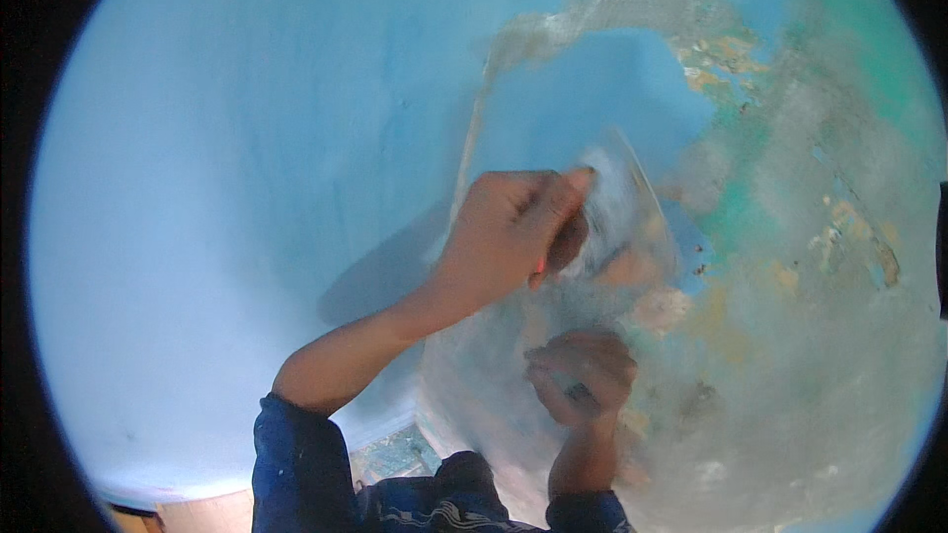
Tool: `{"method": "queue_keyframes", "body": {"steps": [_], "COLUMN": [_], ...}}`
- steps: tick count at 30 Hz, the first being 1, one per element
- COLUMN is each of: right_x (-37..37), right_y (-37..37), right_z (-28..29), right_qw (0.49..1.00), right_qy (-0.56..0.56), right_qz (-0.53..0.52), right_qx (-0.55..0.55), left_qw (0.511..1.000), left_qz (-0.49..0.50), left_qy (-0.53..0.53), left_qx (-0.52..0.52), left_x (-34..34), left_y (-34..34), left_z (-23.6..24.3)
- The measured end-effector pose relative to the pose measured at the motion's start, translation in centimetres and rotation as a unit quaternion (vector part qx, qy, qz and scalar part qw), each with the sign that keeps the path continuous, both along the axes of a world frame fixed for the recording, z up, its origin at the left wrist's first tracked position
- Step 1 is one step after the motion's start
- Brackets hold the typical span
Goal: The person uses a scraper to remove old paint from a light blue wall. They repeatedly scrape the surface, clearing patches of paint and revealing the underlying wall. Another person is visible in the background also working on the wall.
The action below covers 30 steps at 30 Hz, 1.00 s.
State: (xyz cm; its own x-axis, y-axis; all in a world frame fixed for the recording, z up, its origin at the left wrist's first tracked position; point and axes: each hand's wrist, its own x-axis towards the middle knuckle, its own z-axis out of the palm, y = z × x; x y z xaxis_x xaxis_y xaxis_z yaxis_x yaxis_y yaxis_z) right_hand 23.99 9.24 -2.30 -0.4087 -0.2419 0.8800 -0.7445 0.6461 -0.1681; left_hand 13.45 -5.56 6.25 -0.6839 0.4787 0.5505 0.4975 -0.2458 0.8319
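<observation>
Dark blue sleeves (301,464) lie nearest the camera at the lower edge, leading up to two bare hands in front of a blue-painted wall (336,99). The left hand (509,232) has its fingers clamped on what looks like a broad-bladed scraper (617,202), its pale, smeared blade fanning out to the right, over the border between blue paint and a bare grey patch (780,415). Whether the blade touches the wall, I cannot tell. Below it, the right hand (583,375) has its fingers curled together; a small dark shape shows at it, too blurred to say whether anything is held. Green paint remnants (741,207) and flaking tan spots mottle the grey. To work well here, I would keep the blade's full edge even on the surface, at a low angle, with steady, light pressure so the corners do not gouge, keeping the right hand out of its path.
</observation>
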Motion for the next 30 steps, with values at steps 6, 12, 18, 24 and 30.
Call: {"method": "queue_keyframes", "body": {"steps": [6, 12, 18, 24, 30], "right_x": [0.1, -1.8, -5.9, -6.4, 1.9], "right_y": [1.9, 3.7, -6.0, -8.9, -3.4], "right_z": [-0.5, -2.3, 8.7, 14.3, 21.4], "right_qw": [0.990, 0.938, 0.988, 0.922, 0.894], "right_qy": [0.011, -0.161, 0.143, 0.325, 0.312], "right_qz": [-0.107, 0.112, 0.047, 0.085, 0.075], "right_qx": [0.094, -0.287, -0.021, -0.194, -0.312], "left_qw": [0.915, 0.905, 0.913, 0.953, 0.914], "left_qz": [-0.089, -0.096, -0.190, -0.246, 0.173], "left_qy": [-0.282, -0.293, -0.264, 0.178, 0.355], "left_qx": [0.275, 0.294, 0.246, -0.008, -0.095], "left_x": [2.3, 2.1, -0.9, -6.9, -8.9], "left_y": [0.2, 2.5, -4.0, -6.1, -14.0], "left_z": [1.1, -0.1, 3.9, 10.5, 14.0]}}
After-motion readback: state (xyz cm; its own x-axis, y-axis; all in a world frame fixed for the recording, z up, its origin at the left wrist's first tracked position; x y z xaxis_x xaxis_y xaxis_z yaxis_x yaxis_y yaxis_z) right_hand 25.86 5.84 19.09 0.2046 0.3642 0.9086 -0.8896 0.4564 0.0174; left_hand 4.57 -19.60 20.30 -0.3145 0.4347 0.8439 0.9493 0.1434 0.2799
